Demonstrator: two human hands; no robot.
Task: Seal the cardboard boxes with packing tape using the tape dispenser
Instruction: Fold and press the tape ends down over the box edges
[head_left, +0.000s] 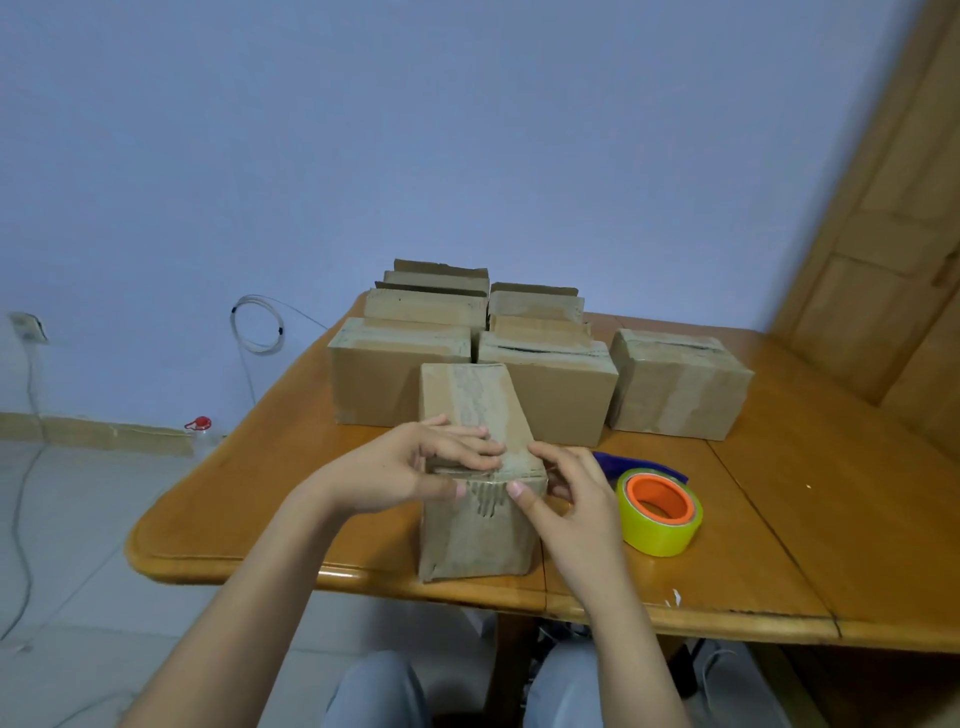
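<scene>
Head view: the near brown cardboard box at the wooden table's front edge looks taped. The left hand, fingers flat, and the right hand, curled round its corner, press the strip down. The yellow, orange-cored tape dispenser lies just beside it, and the gaping boxes behind seem still to do.

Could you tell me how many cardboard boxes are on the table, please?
8: the nearest box, three boxes in a row behind it, roughly four rear boxes beyond; more may be hidden.
</scene>
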